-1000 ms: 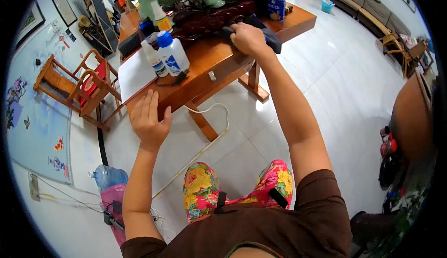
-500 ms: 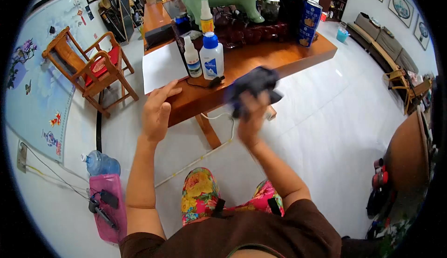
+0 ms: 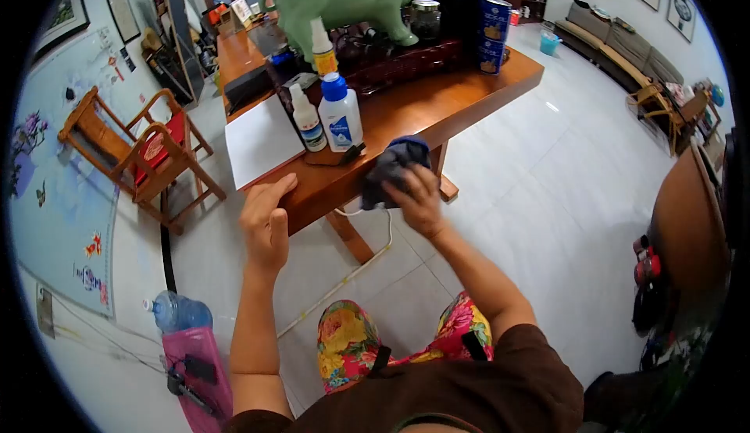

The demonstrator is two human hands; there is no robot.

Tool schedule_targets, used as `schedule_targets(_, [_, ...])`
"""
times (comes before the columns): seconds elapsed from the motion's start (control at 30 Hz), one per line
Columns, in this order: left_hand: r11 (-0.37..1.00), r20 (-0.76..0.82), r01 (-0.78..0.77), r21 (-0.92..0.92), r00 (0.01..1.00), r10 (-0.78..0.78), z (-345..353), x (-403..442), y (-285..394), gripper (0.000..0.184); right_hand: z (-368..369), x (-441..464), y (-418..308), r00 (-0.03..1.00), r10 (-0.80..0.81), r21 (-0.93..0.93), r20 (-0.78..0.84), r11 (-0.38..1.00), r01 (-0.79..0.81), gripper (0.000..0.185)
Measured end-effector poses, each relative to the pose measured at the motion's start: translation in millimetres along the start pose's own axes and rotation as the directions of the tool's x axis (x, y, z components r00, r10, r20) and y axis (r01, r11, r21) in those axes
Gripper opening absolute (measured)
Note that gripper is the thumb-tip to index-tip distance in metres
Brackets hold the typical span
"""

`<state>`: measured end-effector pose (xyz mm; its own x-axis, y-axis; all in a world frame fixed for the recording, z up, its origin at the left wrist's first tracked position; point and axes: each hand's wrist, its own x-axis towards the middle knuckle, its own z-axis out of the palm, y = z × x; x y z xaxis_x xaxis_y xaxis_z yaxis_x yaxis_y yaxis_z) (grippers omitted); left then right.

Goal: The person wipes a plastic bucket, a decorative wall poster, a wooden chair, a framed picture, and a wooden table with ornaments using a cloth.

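My right hand (image 3: 420, 203) is closed on a dark grey cloth (image 3: 393, 169), which lies against the front edge of the wooden table (image 3: 449, 113). My left hand (image 3: 266, 222) rests by the table's near left corner, fingers stretched out and holding nothing. Beside the left fingertips lies a white sheet of paper (image 3: 262, 140). Between the hands, farther back, stand a white bottle with a blue cap (image 3: 340, 117) and a white spray bottle (image 3: 308, 121). A small black object (image 3: 353, 153) lies in front of them, close to the cloth.
On the table stand a green animal statue (image 3: 344, 0), a yellow-labelled bottle (image 3: 323, 49), a glass jar (image 3: 425, 21) and blue cans (image 3: 493, 35). A wooden chair (image 3: 152, 148) is at the left. A pink box (image 3: 191, 363) and water jug (image 3: 180, 312) sit lower left.
My right hand has brought the cloth left and down onto the table's front edge. The left hand stays by the corner. The whole view has shifted slightly.
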<state>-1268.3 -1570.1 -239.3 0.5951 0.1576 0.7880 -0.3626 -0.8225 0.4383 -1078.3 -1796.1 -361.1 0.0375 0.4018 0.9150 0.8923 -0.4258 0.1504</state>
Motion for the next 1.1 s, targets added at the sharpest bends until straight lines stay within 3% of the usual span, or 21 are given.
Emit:
schedule_targets(0.03, [0.999,0.010,0.012,0.036,1.000,-0.012,0,0,3,0.080,-14,6,12,0.996,0.030,-0.026,-0.081,0.999,-0.033,0.046])
schedule_targets(0.13, [0.998,-0.079,-0.027,0.055,0.996,0.031,9,-2,0,0.067,-56,58,34,0.966,0.186,0.035,-0.180,0.982,-0.183,0.051])
schedule_targets(0.17, [0.998,-0.100,-0.032,0.063,0.994,0.038,11,-3,-3,0.063,-64,74,39,0.961,0.218,0.060,-0.167,0.976,-0.211,0.054])
schedule_targets(0.23, [0.996,-0.107,-0.050,0.075,0.993,0.058,12,-4,-1,0.061,-61,83,63,0.949,0.301,0.098,0.092,0.946,-0.310,0.052])
schedule_targets(0.3, [0.994,-0.102,-0.061,0.086,0.992,0.070,10,-4,0,0.061,-59,88,92,0.955,0.255,0.050,0.154,0.963,-0.265,0.048])
schedule_targets(0.4, [0.991,-0.075,-0.071,0.118,0.994,0.080,10,-5,-1,0.062,-53,93,150,0.926,0.354,0.012,0.129,0.933,-0.359,0.031])
schedule_targets(0.53, [0.990,-0.061,-0.066,0.127,0.995,0.074,11,-4,-1,0.071,-52,96,193,0.851,0.521,-0.140,0.067,0.849,-0.509,0.028])
schedule_targets(0.63, [0.992,-0.061,-0.046,0.121,0.997,0.054,12,-6,-5,0.075,-40,98,176,0.759,0.642,-0.058,0.108,0.766,-0.640,0.028])
schedule_targets(0.7, [0.986,-0.061,-0.057,0.156,0.996,0.067,13,-5,-5,0.074,-33,102,124,0.892,0.439,0.101,0.107,0.888,-0.449,0.025])
schedule_targets(0.8, [0.977,-0.049,-0.069,0.202,0.996,0.081,15,-1,-4,0.074,-36,105,65,0.907,0.393,0.124,0.150,0.903,-0.412,0.036])
schedule_targets(0.9, [0.976,0.006,-0.041,0.215,0.999,0.040,14,-3,-13,0.077,-42,102,93,0.891,0.409,0.045,0.197,0.904,-0.424,0.041])
schedule_targets(0.97, [0.973,-0.001,0.027,0.228,1.000,-0.028,15,-3,-13,0.085,-40,87,133,0.883,0.459,-0.022,0.092,0.888,-0.460,0.043])
schedule_targets(1.1, [0.954,0.073,-0.008,0.299,0.997,-0.015,9,-3,-21,0.084,-44,74,201,0.780,0.626,-0.112,-0.011,0.774,-0.623,0.044])
